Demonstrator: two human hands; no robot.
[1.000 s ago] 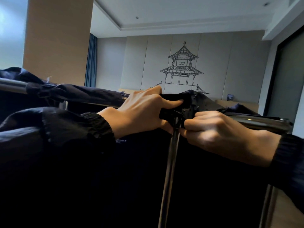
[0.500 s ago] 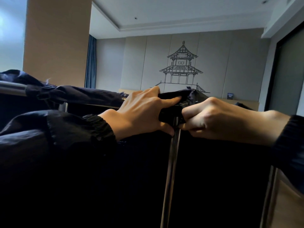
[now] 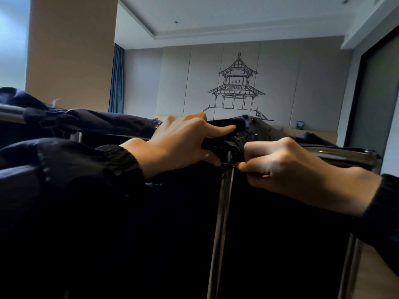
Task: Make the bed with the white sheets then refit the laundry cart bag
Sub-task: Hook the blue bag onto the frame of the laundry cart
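Note:
The dark navy laundry cart bag (image 3: 103,124) hangs from a chrome cart frame (image 3: 341,155) and fills the lower view. At the corner over the upright chrome post (image 3: 222,212), the bag's rim is bunched. My left hand (image 3: 181,143) grips that bunched rim, index finger stretched along the top and thumb underneath. My right hand (image 3: 278,162) is closed in a fist on the fabric edge just right of the post, touching the top rail. No bed or white sheets are in view.
The chrome rail continues at far left (image 3: 10,114) with bag fabric folded over it. Behind stand a panelled wall with a pagoda drawing (image 3: 236,83), a tan column (image 3: 71,50), a blue curtain (image 3: 117,80) and a dark doorway on the right (image 3: 375,93).
My right hand rose beside the corner half a second ago, then dropped slightly and now pinches the fabric by the post. My left hand has kept its grip on the rim.

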